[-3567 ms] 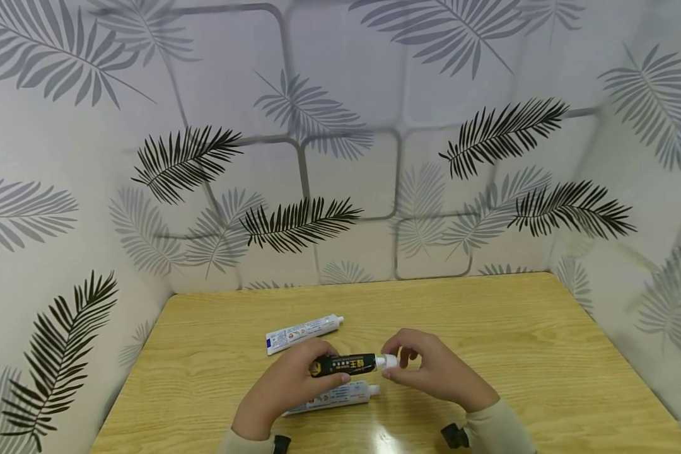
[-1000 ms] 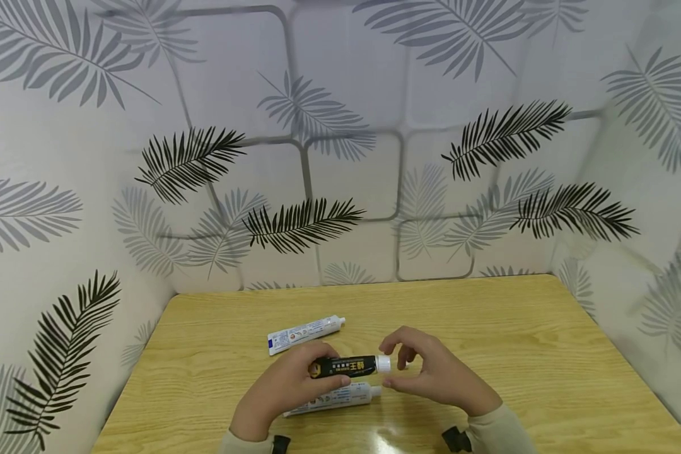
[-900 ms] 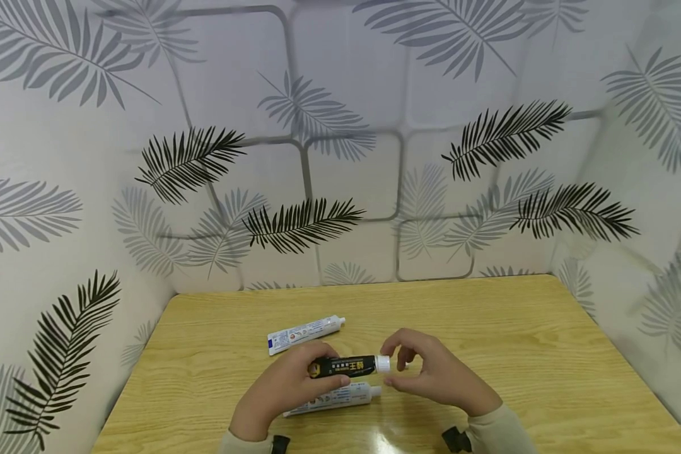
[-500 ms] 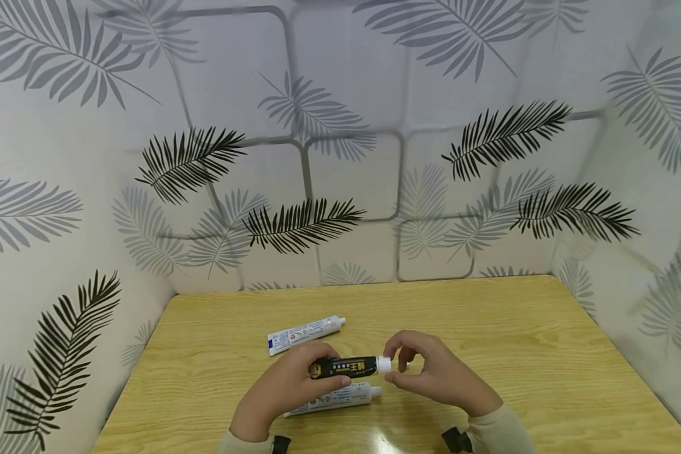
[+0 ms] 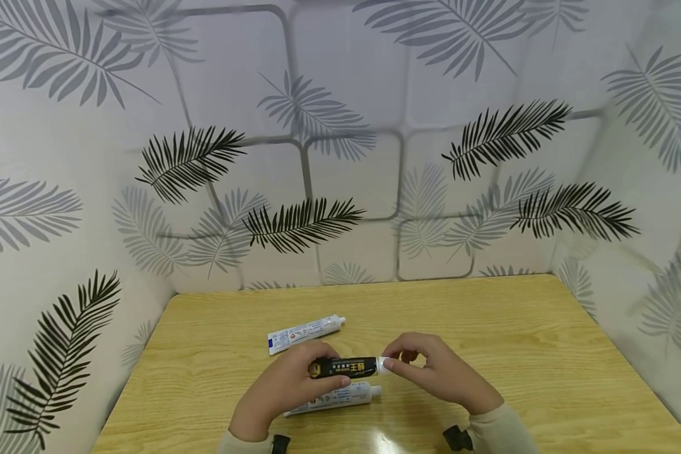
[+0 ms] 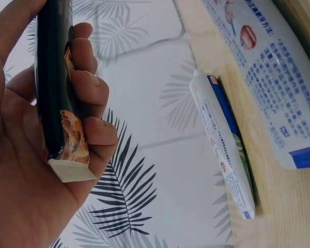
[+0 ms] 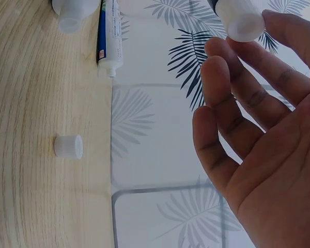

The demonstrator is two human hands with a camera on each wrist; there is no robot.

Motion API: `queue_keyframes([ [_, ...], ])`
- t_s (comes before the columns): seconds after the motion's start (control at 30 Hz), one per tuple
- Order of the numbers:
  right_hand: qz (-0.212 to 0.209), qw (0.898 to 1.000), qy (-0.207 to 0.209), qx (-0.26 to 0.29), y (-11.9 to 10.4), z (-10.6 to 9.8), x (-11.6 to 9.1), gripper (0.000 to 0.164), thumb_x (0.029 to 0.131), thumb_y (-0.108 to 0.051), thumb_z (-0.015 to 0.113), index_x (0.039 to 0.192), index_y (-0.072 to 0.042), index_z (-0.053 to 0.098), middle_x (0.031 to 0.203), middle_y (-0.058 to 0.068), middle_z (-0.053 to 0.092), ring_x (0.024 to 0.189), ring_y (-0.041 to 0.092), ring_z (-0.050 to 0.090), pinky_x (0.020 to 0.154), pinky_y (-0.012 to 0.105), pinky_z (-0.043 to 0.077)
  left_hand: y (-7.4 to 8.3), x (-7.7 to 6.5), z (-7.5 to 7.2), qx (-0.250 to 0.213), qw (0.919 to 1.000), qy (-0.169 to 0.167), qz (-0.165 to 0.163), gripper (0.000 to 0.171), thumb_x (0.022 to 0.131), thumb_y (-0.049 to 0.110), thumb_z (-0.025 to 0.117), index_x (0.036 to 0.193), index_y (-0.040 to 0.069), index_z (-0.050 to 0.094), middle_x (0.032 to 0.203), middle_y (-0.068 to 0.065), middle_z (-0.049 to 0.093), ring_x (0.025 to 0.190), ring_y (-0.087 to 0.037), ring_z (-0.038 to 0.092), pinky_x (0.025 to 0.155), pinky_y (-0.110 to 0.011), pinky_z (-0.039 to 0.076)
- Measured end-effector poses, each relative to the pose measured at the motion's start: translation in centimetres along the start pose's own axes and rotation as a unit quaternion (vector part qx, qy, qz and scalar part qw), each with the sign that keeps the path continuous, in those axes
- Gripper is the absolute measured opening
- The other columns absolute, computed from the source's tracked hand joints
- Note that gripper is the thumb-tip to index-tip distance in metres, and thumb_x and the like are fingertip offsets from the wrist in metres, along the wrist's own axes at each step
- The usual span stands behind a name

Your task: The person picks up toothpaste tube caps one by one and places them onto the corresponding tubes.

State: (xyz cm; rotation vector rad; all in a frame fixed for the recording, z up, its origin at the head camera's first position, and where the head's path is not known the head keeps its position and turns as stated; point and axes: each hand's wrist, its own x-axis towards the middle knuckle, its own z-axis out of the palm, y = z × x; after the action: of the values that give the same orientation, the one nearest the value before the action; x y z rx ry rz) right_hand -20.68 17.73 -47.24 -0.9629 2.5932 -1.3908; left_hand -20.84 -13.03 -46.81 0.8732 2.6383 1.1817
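Note:
My left hand (image 5: 295, 381) grips a black toothpaste tube (image 5: 352, 366) with gold lettering, held level above the table. In the left wrist view the fingers curl round the dark tube (image 6: 54, 77), its flat crimped end toward the palm. A white screw cap (image 7: 240, 20) sits on the tube's right end. My right hand (image 5: 434, 369) pinches this cap between thumb and fingertips, the other fingers loosely bent. Below the black tube lies a white toothpaste tube (image 5: 340, 397), partly hidden by the left hand. Its bare nozzle (image 7: 70, 23) shows in the right wrist view.
A second white toothpaste tube (image 5: 306, 333) with a blue end lies farther back on the wooden table (image 5: 488, 315), its nozzle bare. A loose white cap (image 7: 68, 146) stands on the table, hidden behind the right hand in the head view. Leaf-patterned cloth (image 5: 346, 189) surrounds the table.
At first the right hand held the cap by the nozzle; later it sat on the tube with the fingers apart from it. Now thumb and fingertips have closed on it. The left hand stayed put.

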Motion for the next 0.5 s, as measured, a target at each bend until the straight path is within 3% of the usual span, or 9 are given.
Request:
queue_keyframes([
  [0.17,0.004,1.000,0.007,0.004,0.05,0.15,-0.08,0.017,0.106,-0.034,0.069,0.122,-0.030,0.072,0.114,-0.011,0.073,0.090,0.007,0.066,0.085,0.033,0.056,-0.12,-0.02,0.07,-0.008,1.0000,-0.003,-0.001,0.029,0.094,0.049,0.080,0.107,0.024,0.075,0.097,0.012,0.069,0.076,-0.003,0.061,0.072,-0.024,0.054],
  [0.33,-0.026,0.999,0.030,0.002,-0.04,0.23,-0.17,0.028,0.097,-0.031,0.081,0.123,-0.032,0.068,0.113,-0.010,0.070,0.084,0.013,0.065,0.081,0.037,0.057,-0.25,-0.02,0.03,-0.008,1.0000,0.000,-0.005,0.030,0.093,0.053,0.080,0.108,0.027,0.075,0.097,0.012,0.069,0.075,-0.004,0.061,0.071,-0.025,0.055],
  [0.5,-0.047,0.998,0.038,0.001,-0.22,0.21,-0.19,0.030,0.094,-0.021,0.085,0.118,-0.029,0.069,0.111,-0.011,0.070,0.082,0.016,0.065,0.080,0.034,0.056,-0.34,0.00,-0.07,0.004,1.0000,0.004,-0.004,0.030,0.093,0.054,0.079,0.108,0.028,0.075,0.097,0.015,0.069,0.079,-0.005,0.060,0.074,-0.024,0.053],
])
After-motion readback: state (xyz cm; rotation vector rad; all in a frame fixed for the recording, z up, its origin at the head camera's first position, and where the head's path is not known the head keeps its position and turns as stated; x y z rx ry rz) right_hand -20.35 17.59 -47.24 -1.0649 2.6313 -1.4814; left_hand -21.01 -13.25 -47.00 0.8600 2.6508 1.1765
